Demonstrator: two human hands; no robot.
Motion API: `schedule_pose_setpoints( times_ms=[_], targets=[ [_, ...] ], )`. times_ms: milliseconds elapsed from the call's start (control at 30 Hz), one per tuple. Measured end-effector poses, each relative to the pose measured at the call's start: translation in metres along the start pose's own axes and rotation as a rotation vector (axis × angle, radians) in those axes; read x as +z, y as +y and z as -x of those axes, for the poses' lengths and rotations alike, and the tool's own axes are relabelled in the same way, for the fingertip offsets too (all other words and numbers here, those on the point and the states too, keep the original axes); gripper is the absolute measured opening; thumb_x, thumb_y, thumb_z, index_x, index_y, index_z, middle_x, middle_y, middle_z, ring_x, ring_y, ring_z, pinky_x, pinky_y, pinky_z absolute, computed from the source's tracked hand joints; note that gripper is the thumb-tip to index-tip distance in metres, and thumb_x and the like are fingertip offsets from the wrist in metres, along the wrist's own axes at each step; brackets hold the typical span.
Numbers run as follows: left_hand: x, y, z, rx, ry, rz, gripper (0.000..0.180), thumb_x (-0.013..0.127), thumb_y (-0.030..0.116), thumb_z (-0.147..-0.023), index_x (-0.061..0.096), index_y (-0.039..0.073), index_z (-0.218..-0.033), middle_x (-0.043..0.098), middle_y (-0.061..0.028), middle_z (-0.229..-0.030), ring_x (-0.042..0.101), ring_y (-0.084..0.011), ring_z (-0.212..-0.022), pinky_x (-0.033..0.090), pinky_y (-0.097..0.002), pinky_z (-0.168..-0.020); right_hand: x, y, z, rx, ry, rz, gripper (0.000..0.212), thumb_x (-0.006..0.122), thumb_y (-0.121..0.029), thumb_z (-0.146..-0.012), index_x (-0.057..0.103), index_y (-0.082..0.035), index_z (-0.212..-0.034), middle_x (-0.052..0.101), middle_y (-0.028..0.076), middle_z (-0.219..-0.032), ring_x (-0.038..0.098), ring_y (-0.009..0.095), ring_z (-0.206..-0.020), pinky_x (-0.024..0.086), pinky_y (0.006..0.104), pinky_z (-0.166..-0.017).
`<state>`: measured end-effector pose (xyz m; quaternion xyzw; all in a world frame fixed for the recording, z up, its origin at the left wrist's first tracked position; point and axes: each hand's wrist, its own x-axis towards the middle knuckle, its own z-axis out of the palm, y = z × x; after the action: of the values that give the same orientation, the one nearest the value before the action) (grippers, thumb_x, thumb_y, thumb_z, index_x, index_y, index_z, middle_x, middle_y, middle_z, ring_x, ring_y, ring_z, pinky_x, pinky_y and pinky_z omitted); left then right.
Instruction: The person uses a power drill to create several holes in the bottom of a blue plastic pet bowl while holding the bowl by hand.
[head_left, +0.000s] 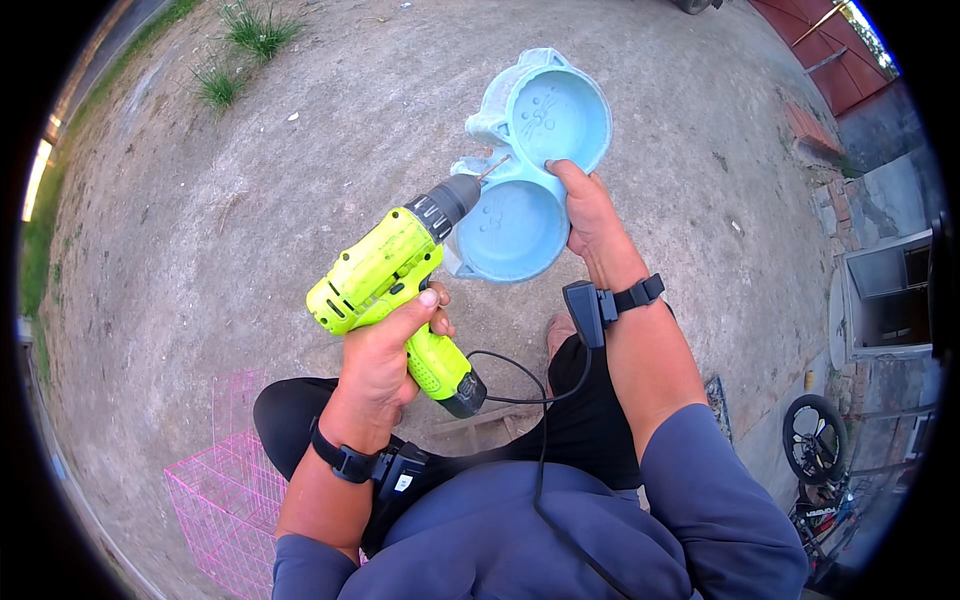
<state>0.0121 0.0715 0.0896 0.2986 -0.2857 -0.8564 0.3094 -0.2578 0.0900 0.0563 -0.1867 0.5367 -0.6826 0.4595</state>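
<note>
My left hand [382, 350] is wrapped round the grip of a lime-green cordless drill [385, 265]. The drill's black chuck points up and to the right, and its thin bit [494, 167] ends over or against the waist between the two round basins of a light blue double pet bowl [510, 230]. Whether the tip touches the plastic I cannot tell. With my right hand [592, 215] I grip the bowl by its right edge, thumb on top near the waist, other fingers hidden beneath. The bowl is held up off the ground, its hollows facing me.
A pink wire cage [225, 500] stands on the ground at my lower left. A black cable [545, 430] runs from my right wrist strap across my lap. A bicycle [815, 440] is at the right, by a wall with a window [890, 295]. Grass tufts [255, 30] grow at the far left.
</note>
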Motion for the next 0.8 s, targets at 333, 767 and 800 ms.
schedule_pose_setpoints(
  times_ms=[333, 767, 800],
  targets=[
    [-0.0007, -0.0003, -0.0002, 0.009, -0.005, -0.019, 0.030, 0.068, 0.005, -0.086, 0.058, 0.003, -0.115, 0.063, -0.0071, -0.090, 0.061, -0.0140, -0.071, 0.053, -0.0321, -0.068, -0.0017, 0.0023, -0.0018, 0.002, -0.005, 0.004, 0.048, 0.051, -0.021, -0.091, 0.046, 0.010, -0.127, 0.062, 0.022, -0.113, 0.069, 0.029, -0.094, 0.060, 0.0392, -0.079],
    [-0.0001, -0.0005, -0.0004, 0.006, 0.009, -0.011, 0.031, 0.068, 0.005, -0.086, 0.057, 0.003, -0.116, 0.063, -0.0070, -0.090, 0.061, -0.0140, -0.071, 0.052, -0.0321, -0.067, 0.0041, 0.0007, 0.0016, 0.032, 0.032, -0.043, 0.043, 0.055, -0.019, -0.089, 0.053, 0.009, -0.122, 0.064, 0.017, -0.109, 0.068, 0.024, -0.091, 0.058, 0.0366, -0.076],
    [0.0004, -0.0005, -0.0003, 0.005, 0.012, -0.011, 0.031, 0.068, 0.005, -0.086, 0.057, 0.003, -0.116, 0.063, -0.0070, -0.090, 0.061, -0.0140, -0.071, 0.052, -0.0321, -0.066, 0.0039, 0.0007, 0.0014, 0.033, 0.033, -0.046, 0.043, 0.055, -0.019, -0.089, 0.053, 0.009, -0.122, 0.064, 0.017, -0.109, 0.068, 0.024, -0.091, 0.058, 0.0366, -0.076]
  ],
)
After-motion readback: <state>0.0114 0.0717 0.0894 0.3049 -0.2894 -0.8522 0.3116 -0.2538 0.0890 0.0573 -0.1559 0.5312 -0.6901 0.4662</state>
